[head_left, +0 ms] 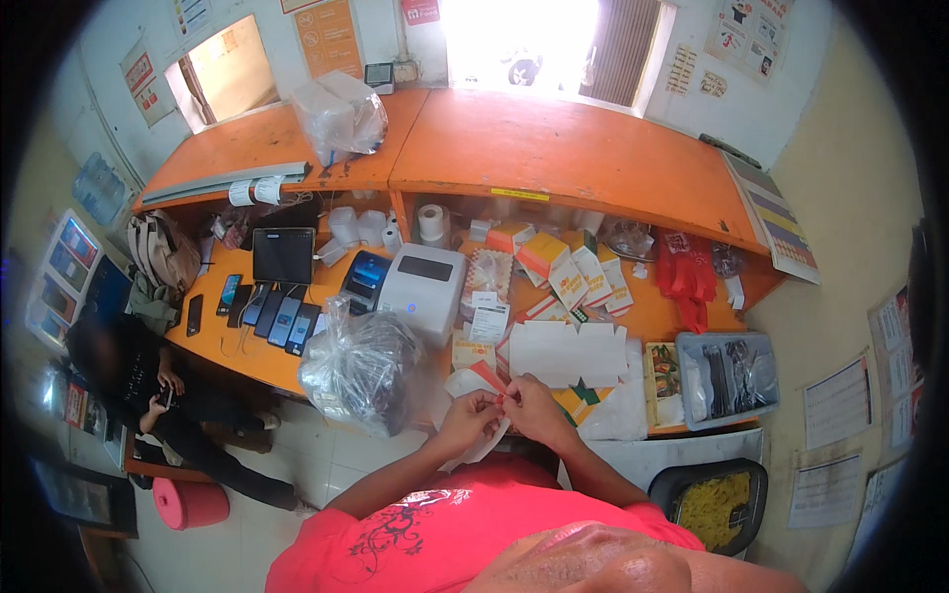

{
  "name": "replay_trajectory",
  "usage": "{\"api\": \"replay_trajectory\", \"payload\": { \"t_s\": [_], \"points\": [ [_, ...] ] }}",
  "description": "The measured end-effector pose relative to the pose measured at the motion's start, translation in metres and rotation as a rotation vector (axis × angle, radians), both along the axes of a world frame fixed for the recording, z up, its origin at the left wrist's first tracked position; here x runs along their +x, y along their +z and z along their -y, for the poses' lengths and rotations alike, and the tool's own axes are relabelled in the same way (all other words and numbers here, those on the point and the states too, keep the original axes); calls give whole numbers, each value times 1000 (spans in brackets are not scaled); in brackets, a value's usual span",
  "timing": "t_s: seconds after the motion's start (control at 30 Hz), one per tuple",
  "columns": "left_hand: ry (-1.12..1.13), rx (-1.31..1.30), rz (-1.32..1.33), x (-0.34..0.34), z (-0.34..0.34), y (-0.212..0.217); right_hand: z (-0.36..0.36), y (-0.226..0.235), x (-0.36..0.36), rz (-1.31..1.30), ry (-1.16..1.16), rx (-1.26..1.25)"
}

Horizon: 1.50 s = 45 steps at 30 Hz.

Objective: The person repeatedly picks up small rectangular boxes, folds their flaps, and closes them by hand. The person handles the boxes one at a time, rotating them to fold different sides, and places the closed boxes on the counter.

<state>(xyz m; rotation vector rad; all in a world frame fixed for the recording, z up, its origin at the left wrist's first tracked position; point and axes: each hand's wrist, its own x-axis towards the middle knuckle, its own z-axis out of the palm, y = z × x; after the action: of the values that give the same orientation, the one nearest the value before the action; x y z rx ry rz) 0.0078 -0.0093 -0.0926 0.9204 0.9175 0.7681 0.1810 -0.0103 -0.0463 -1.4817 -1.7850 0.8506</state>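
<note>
Desk: here's a busy orange worktop [235, 353], with a plump clear plastic bag [361, 366] near its front edge, a white printer [420, 284] just behind it and phones [288, 321] lined up to the left.
Right side: folded cartons [568, 272] in yellow, white and red pile up behind a flat white sheet [563, 354], and a grey tray [732, 381] of dark packets sits farther over.
Room: bright opening beyond the orange ledge [554, 138], pink bin [191, 504] on the pale tiles [341, 453], and a co-worker [138, 381] seated at the left with a phone in hand.
Card piece: and here's the centre of it, a thin white-and-red card piece [478, 377], creased and angled, right at the desk's front edge before the person's chest, its white lower part hanging below the fingers.
Left hand: the left hand [473, 417] has its fingers curled in, nearly closed, pinching the card.
Right hand: the right hand [534, 407] meets it, fingertips drawn together, gripping the same card at a small red spot; the exact finger contact is too small to tell.
</note>
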Motion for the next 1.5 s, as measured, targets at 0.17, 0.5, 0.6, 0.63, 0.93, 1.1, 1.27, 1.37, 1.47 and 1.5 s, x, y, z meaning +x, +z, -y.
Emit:
{"api": "replay_trajectory", "payload": {
  "t_s": [0.17,0.5,0.6,0.63,0.93,1.1,1.27,1.37,1.47,1.5],
  "points": [
    [-100,40,-49,-8,2,0,9,-4,7,-100,-26,-130],
    [-19,78,12,-3,1,0,9,-13,7,-274,-118,-139],
    [3,52,35,0,-1,-3,7,-11,7,-210,-108,-47],
    [11,43,44,0,-2,-4,6,-8,7,-196,-87,-33],
    [84,72,61,3,0,-2,4,-8,6,-216,-40,83],
    [91,136,46,5,-2,5,4,-14,5,-324,-87,20],
    [98,135,62,7,1,14,4,-25,7,-545,-69,-54],
    [142,138,114,8,0,15,3,-18,5,-592,-36,6],
    [217,207,221,11,-2,2,4,-11,5,-620,-18,16],
    [228,221,220,12,-1,3,4,-10,6,-627,-18,8]
  ]
}}
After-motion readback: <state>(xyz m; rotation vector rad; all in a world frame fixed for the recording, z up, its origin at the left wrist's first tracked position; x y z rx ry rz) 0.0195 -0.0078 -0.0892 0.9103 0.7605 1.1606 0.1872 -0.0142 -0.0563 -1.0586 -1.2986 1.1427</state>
